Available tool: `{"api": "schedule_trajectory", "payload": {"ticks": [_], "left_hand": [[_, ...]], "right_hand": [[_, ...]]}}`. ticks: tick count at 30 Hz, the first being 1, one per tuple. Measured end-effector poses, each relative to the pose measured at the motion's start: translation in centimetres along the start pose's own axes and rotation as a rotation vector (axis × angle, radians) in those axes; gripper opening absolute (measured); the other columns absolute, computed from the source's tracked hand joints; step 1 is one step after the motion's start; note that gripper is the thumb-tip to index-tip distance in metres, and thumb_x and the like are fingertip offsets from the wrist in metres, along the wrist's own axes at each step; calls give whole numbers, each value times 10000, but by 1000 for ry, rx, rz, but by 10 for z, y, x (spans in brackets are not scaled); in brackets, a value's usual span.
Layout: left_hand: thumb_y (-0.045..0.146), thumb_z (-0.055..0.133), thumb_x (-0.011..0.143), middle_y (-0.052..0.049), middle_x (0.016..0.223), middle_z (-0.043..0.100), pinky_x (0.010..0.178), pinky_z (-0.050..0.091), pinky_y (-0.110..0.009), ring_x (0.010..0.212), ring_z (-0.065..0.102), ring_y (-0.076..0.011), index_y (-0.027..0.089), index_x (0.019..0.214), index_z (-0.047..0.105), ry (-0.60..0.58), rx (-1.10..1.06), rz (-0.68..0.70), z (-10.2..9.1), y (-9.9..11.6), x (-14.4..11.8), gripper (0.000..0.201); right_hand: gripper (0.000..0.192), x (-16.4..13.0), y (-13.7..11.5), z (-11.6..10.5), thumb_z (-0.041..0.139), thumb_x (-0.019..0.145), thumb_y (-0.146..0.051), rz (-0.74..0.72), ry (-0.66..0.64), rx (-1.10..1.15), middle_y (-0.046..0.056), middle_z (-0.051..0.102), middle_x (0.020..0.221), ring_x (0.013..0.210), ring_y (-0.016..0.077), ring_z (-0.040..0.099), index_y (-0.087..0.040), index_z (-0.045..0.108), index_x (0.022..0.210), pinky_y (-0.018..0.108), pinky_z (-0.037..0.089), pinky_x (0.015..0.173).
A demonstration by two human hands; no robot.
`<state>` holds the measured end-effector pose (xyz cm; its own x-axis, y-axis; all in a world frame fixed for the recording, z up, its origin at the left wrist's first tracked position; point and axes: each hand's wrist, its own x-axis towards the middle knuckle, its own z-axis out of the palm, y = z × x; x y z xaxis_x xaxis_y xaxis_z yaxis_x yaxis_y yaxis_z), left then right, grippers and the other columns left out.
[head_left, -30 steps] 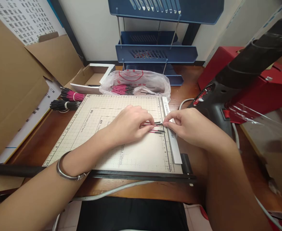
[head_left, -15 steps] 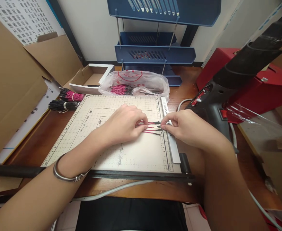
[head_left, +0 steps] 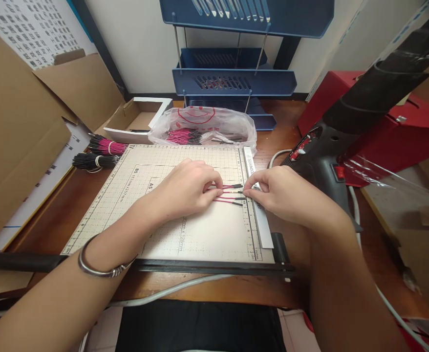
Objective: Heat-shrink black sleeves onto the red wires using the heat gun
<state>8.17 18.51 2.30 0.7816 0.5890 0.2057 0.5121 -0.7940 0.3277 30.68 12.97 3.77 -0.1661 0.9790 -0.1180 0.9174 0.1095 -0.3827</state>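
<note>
Several thin red wires (head_left: 227, 198) with black ends lie side by side on the cream paper trimmer board (head_left: 207, 234), near its right edge. My left hand (head_left: 194, 188), a metal bangle on its wrist, rests over the board with thumb and forefinger pinched on one of the wires. At that wire's black end, my right hand (head_left: 262, 188) pinches with thumb and forefinger beside the white ruler strip (head_left: 266, 232). The fingers hide part of the wires.
Behind the board are a plastic bag (head_left: 232, 124) of red-and-black wires and an open box (head_left: 124, 122). Tied wire bundles (head_left: 97, 161) lie at its left. A blue rack (head_left: 234, 82) stands at the back; a black heat gun (head_left: 332, 151) and red box (head_left: 386, 132) are right.
The whole view has shifted very slightly. Both hands keep their pinch near the wires, with hardly any movement.
</note>
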Motion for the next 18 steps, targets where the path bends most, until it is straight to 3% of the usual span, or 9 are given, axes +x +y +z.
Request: {"api": "schedule_trajectory", "payload": {"ticks": [12, 18], "left_hand": [[195, 679, 894, -19, 743, 728, 697, 398, -325, 703, 631, -189, 192, 868, 778, 4, 8, -1, -1, 1, 0, 102], [200, 680, 892, -23, 770, 746, 708, 412, -322, 712, 642, -187, 196, 856, 775, 16, -6, -34, 0, 0, 0, 102]], "right_hand": [[205, 0, 2, 0, 578, 883, -279, -49, -12, 50, -22, 513, 582, 547, 89, 441, -226, 776, 878, 237, 288, 546], [205, 0, 3, 1, 572, 880, -277, -43, -33, 51, -20, 564, 605, 557, 94, 470, -223, 770, 888, 230, 307, 544]]}}
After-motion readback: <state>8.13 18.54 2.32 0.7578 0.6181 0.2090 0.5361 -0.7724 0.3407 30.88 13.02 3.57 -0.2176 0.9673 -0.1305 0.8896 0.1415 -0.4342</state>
